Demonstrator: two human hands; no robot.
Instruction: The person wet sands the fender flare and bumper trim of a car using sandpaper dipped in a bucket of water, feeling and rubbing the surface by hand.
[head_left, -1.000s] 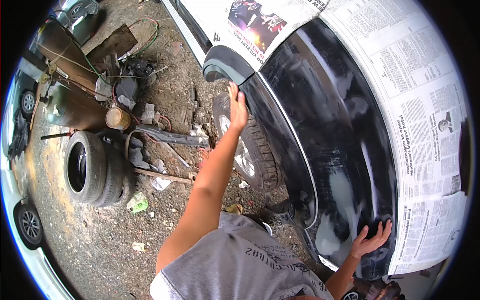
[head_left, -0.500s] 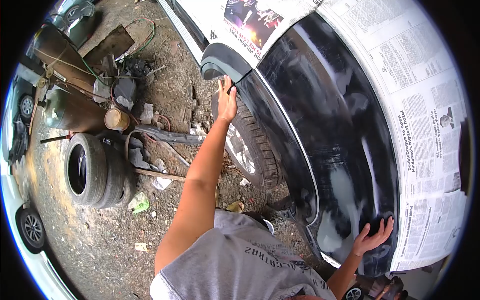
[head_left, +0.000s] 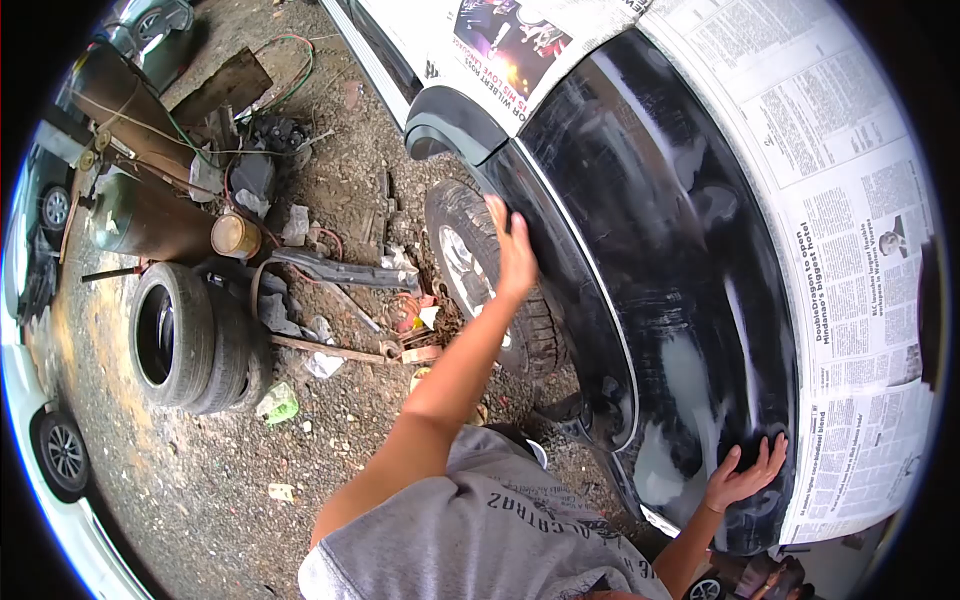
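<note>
A black car fender (head_left: 640, 220) curves in front of me, with dull grey patches and scuffs on its surface. My left hand (head_left: 514, 255) lies along the edge of the black wheel-arch trim (head_left: 560, 250), its fingers stretched out, in front of the tyre (head_left: 535, 335). Nothing shows in that hand. Low on the fender, near the newspaper (head_left: 860, 320) border, my right hand (head_left: 742, 478) rests with fingers spread. Its palm side faces the panel and is hidden. More newspaper with a colour picture (head_left: 510, 40) covers the body beyond the trim.
On the gravel to the left lie used tyres (head_left: 170, 335), a rusty gas cylinder (head_left: 150, 220), a can (head_left: 235, 237), a dark bar (head_left: 340, 272) and scattered scraps. A white car (head_left: 70, 520) stands at the far left.
My left hand has slid down along the wheel-arch trim, from near its upper end towards me. My right hand stays in the same place on the fender.
</note>
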